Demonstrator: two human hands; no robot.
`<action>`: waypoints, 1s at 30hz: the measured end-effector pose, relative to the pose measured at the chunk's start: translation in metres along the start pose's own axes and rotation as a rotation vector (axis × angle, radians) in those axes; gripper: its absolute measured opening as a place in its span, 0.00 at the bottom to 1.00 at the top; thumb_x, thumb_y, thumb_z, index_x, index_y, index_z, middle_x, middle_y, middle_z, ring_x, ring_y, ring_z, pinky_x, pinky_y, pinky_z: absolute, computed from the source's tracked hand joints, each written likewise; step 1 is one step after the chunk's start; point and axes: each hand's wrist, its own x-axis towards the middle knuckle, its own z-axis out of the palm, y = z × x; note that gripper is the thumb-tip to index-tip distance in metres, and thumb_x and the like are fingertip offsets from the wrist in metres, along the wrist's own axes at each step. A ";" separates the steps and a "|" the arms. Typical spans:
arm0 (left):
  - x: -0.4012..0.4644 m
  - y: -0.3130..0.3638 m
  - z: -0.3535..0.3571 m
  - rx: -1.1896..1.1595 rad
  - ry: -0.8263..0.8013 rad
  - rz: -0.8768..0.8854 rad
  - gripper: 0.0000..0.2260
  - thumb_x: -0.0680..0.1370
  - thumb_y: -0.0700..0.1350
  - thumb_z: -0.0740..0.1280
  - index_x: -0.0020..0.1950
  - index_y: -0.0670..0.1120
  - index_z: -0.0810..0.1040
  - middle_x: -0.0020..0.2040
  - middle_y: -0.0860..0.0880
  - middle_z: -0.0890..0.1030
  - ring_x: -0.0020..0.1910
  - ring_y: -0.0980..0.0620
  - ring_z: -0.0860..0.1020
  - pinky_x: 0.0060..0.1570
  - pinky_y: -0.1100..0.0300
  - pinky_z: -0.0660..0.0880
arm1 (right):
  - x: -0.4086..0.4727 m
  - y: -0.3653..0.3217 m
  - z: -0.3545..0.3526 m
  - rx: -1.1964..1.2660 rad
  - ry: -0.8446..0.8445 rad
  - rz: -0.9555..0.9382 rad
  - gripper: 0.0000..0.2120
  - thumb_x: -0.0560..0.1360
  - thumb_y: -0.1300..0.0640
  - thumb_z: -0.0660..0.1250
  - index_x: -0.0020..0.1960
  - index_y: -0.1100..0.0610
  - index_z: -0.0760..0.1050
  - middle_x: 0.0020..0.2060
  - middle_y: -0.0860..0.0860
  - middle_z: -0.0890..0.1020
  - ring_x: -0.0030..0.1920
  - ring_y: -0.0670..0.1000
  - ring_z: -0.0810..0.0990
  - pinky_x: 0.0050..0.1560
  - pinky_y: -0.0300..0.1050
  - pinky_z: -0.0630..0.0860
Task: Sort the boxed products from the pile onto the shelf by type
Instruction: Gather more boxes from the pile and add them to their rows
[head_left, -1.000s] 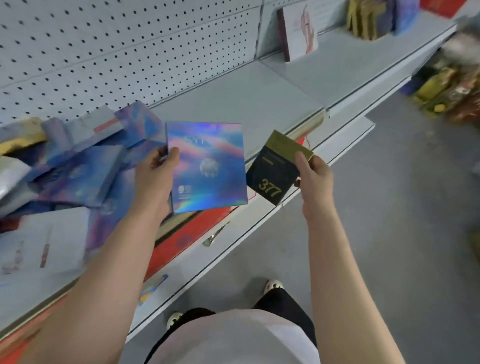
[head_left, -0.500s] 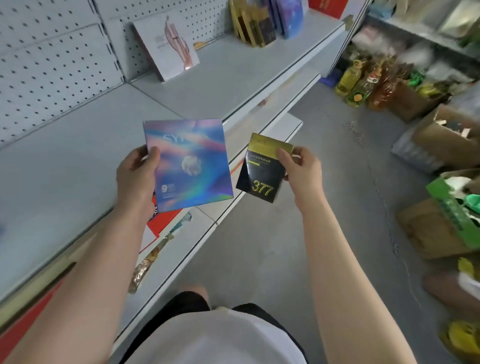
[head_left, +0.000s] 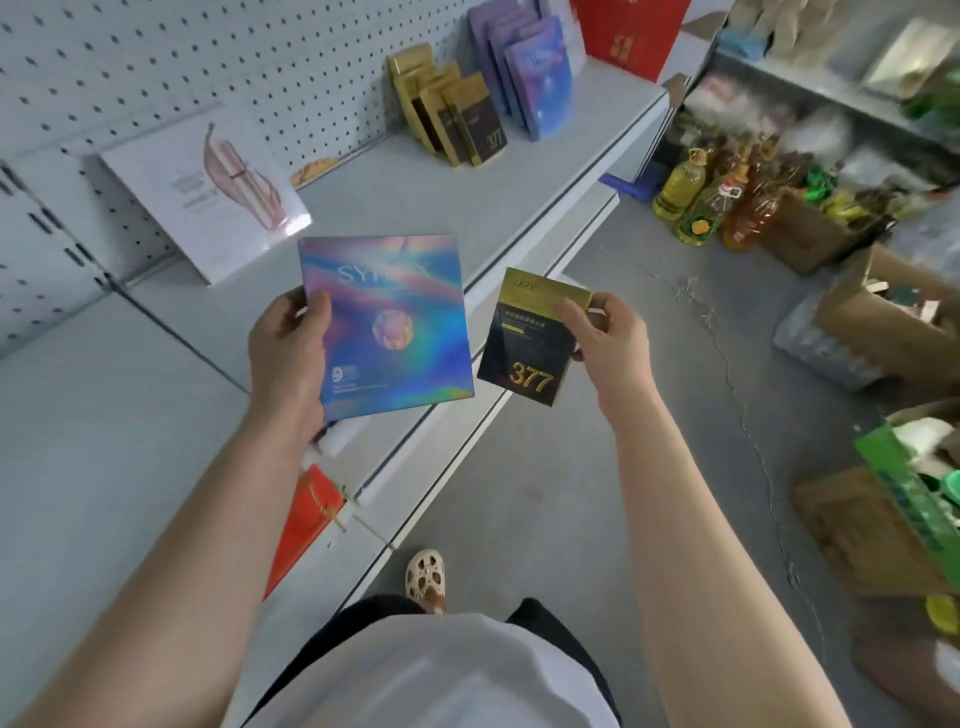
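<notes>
Since half a second ago the view has swung further right along the shelf, bringing the sorted rows at the back much closer, while both hands keep the same hold on their boxes. Left hand grips the holographic blue box by its left edge, thumb over the front and fingers hidden behind it; the silver lettering near the top starts "SY" and then blurs out, and the small white print at the lower left is too fine to read. Right hand pinches the black and gold box at its upper right corner, thumb on the gold band; "377" reads plainly in gold at the bottom, and the word on the band looks like "ZKZU" (not certain). Both boxes are held in the air, near each other but apart, above the shelf's front edge. At the back of the shelf stand a row of black and gold boxes, the front one marked "377", and just beside them a row of blue-purple boxes whose print is unreadable. A white flat box with a pink figure leans against the pegboard. A red box is cut off at the top edge, and another red box on the lower tier is partly hidden by the left forearm. Oil bottles and cartons on the floor at the right are smeared by blur.
</notes>
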 end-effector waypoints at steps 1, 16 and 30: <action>0.014 0.004 0.013 0.009 0.001 0.001 0.06 0.74 0.52 0.68 0.43 0.51 0.81 0.48 0.47 0.84 0.46 0.46 0.81 0.54 0.45 0.78 | 0.020 -0.009 0.000 0.005 0.003 -0.019 0.07 0.76 0.49 0.70 0.49 0.52 0.76 0.45 0.55 0.85 0.39 0.50 0.80 0.42 0.52 0.77; 0.181 0.001 0.159 0.080 0.398 0.050 0.07 0.81 0.43 0.63 0.43 0.46 0.73 0.35 0.53 0.74 0.26 0.66 0.71 0.30 0.71 0.68 | 0.339 -0.074 0.072 -0.137 -0.306 -0.260 0.13 0.79 0.49 0.68 0.59 0.54 0.72 0.49 0.50 0.81 0.42 0.45 0.79 0.40 0.39 0.76; 0.232 -0.001 0.244 -0.055 0.672 -0.058 0.05 0.81 0.45 0.63 0.51 0.47 0.78 0.42 0.51 0.80 0.40 0.51 0.76 0.43 0.54 0.74 | 0.514 -0.111 0.155 -0.436 -0.889 -0.602 0.21 0.77 0.57 0.70 0.67 0.54 0.68 0.54 0.50 0.80 0.51 0.49 0.80 0.49 0.40 0.78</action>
